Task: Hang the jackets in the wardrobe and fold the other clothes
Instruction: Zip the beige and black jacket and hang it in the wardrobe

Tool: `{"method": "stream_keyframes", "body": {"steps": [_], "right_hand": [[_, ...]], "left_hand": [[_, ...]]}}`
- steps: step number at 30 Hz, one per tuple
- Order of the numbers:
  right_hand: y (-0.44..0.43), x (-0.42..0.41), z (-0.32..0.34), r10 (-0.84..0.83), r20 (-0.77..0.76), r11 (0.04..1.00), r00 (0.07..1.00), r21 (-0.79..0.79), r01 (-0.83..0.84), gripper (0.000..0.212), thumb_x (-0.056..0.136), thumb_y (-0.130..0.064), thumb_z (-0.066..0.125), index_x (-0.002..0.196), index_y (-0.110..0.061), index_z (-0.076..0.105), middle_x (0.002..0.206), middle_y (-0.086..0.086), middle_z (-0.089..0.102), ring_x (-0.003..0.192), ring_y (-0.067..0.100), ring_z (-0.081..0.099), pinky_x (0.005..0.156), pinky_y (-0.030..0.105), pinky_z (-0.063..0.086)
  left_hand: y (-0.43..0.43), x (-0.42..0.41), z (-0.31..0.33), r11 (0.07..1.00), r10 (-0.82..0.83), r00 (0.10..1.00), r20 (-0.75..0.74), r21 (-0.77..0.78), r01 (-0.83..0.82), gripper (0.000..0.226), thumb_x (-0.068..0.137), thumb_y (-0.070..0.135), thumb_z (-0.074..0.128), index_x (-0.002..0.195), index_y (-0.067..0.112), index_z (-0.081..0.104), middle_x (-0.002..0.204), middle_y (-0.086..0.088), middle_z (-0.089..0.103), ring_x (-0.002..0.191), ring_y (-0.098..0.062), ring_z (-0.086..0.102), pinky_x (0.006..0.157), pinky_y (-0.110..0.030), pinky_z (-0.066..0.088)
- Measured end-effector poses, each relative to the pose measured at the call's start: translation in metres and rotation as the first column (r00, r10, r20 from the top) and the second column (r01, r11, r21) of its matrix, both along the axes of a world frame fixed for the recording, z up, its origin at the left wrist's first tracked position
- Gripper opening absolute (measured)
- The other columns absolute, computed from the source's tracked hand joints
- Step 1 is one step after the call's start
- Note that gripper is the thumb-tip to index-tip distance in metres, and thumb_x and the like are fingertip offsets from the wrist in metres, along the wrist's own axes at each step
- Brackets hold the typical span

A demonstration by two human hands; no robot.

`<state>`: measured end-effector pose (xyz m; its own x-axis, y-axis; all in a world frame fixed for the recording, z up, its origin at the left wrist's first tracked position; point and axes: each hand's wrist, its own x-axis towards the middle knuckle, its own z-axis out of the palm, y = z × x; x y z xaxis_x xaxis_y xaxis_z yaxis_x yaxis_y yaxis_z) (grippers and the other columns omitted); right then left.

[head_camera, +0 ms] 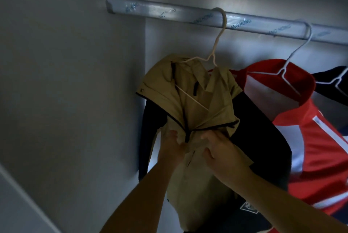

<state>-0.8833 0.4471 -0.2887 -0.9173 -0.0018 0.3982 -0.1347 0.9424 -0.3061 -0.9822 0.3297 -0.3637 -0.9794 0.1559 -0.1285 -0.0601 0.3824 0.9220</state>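
Observation:
A tan jacket with dark sleeves (197, 101) hangs on a pale wire hanger (216, 44) hooked over the wardrobe rail (169, 13). My left hand (172, 146) pinches the left front edge of the jacket beside the dark zipper. My right hand (220, 150) grips the right front panel at the same height. Both hands meet at the jacket's chest, just below where the zipper parts.
A red and white jacket (320, 148) hangs on a white hanger (299, 57) to the right, touching the tan one. A dark garment (333, 82) hangs further right. The wardrobe's grey side wall (75, 82) stands close on the left.

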Motion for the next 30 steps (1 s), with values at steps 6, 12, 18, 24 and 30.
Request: {"method": "stream_keyframes", "body": {"steps": [6,12,18,24,30], "right_hand": [[0.008,-0.001,0.006,0.07,0.041,0.997,0.997,-0.046,-0.068,0.025,0.084,-0.001,0.058,0.106,-0.013,0.06,0.095,-0.006,0.053,0.079,0.003,0.05,0.065,-0.001,0.036],[0.008,-0.005,-0.005,0.015,0.039,1.0,0.999,-0.002,-0.015,0.026,0.083,-0.003,0.058,0.106,-0.013,0.061,0.092,-0.004,0.058,0.082,0.009,0.058,0.07,0.006,0.043],[-0.02,-0.035,-0.009,-0.004,0.326,0.999,0.945,0.035,-0.008,0.029,0.1,-0.022,0.038,0.104,-0.009,0.064,0.1,0.004,0.064,0.092,0.012,0.059,0.081,0.02,0.042],[-0.069,-0.055,0.001,0.101,0.693,0.886,0.714,-0.389,0.252,0.027,0.099,-0.022,0.045,0.109,-0.005,0.064,0.115,0.011,0.062,0.096,0.018,0.055,0.057,0.012,0.034],[-0.081,-0.041,0.016,0.214,0.769,0.706,0.603,-0.548,0.449,0.013,0.093,-0.023,0.057,0.082,-0.018,0.054,0.079,-0.006,0.05,0.065,0.004,0.042,0.048,0.012,0.031]], "left_hand": [[0.041,-0.014,-0.008,0.997,0.014,0.999,-0.046,-0.082,-0.017,0.038,0.099,0.025,0.047,0.12,-0.005,0.053,0.118,-0.021,0.057,0.113,-0.032,0.054,0.097,-0.037,0.04],[0.015,0.005,-0.013,0.997,-0.05,0.996,-0.069,-0.064,0.045,0.022,0.098,0.019,0.045,0.087,0.009,0.06,0.096,-0.007,0.063,0.092,-0.018,0.056,0.078,-0.027,0.041],[-0.039,0.047,-0.015,0.985,0.059,0.998,0.017,0.163,-0.061,0.033,0.093,0.002,0.042,0.062,0.009,0.049,0.056,0.002,0.045,0.055,-0.01,0.041,0.058,-0.026,0.035],[-0.064,0.069,-0.016,0.96,0.082,0.996,-0.02,0.27,-0.073,0.034,0.094,0.007,0.046,0.061,0.011,0.042,0.055,-0.002,0.037,0.051,-0.011,0.033,0.05,-0.026,0.026],[-0.075,0.082,-0.016,0.973,0.063,0.992,-0.11,0.228,-0.036,0.032,0.088,0.023,0.046,0.059,0.014,0.038,0.051,0.003,0.033,0.05,-0.011,0.031,0.05,-0.026,0.027]]}}
